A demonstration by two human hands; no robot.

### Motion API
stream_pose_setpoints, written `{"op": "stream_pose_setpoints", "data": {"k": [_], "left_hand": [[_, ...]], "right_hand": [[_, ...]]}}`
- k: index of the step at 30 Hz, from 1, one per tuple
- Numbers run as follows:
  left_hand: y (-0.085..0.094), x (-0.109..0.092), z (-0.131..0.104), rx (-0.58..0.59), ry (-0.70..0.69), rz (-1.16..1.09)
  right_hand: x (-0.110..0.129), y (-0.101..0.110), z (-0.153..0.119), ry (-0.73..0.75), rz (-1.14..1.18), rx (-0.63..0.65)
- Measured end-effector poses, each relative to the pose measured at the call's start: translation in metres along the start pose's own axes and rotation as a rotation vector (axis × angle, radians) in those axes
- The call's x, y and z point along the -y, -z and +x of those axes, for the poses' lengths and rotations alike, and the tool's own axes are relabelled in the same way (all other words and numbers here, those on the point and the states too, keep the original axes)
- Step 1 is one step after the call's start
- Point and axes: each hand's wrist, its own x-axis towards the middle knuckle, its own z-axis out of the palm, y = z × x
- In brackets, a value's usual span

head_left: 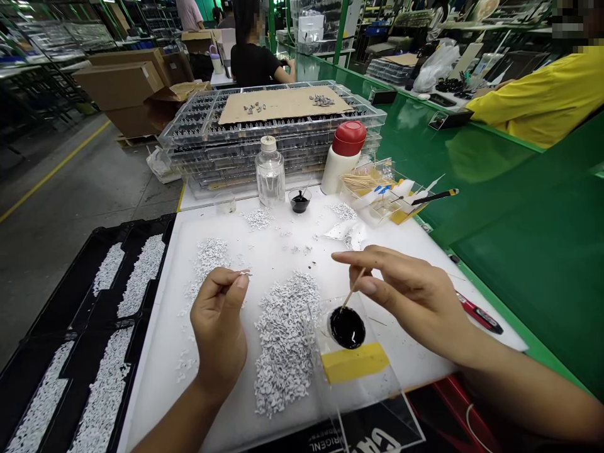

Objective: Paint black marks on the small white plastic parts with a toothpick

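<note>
Between thumb and forefinger, my left hand (pixel 221 321) pinches a small white piece (pixel 246 273). My right hand (pixel 406 289) holds a thin wooden toothpick (pixel 353 289), its lower end at the rim of a small round dish of black liquid (pixel 348 328). Under that dish is a clear plastic stand (pixel 330 394) with yellow tape (pixel 356 362) across it. A large heap of small white pieces (pixel 285 340) lies between my hands on the white board (pixel 155 377). Smaller piles of the same pieces (pixel 211 255) are spread beyond my left hand.
Behind stand a clear bottle (pixel 270 173), a cup of black liquid (pixel 300 200), a red-capped white flask (pixel 343 154) and a toothpick box (pixel 377 195). Stacked trays (pixel 198 135) rise beyond. Black trays of white pieces (pixel 101 352) lie left; a red-handled cutter (pixel 479 313) lies right. Co-workers sit nearby.
</note>
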Motion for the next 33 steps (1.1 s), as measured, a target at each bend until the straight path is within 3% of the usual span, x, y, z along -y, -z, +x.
{"op": "stream_pose_setpoints", "data": {"k": [8, 21, 28, 33], "left_hand": [[-0.001, -0.001, 0.0, -0.005, 0.004, 0.019], [0.0, 0.0, 0.0, -0.006, -0.006, 0.029], [-0.002, -0.002, 0.0, -0.02, -0.006, 0.022], [-0.004, -0.005, 0.003, -0.06, -0.055, 0.017]], "right_hand": [[-0.001, 0.0, 0.002, -0.007, 0.01, 0.063], [-0.003, 0.003, -0.001, -0.088, -0.041, 0.032], [0.0, 0.023, -0.008, -0.09, -0.25, -0.03], [-0.005, 0.034, -0.037, -0.116, -0.468, 0.178]]}}
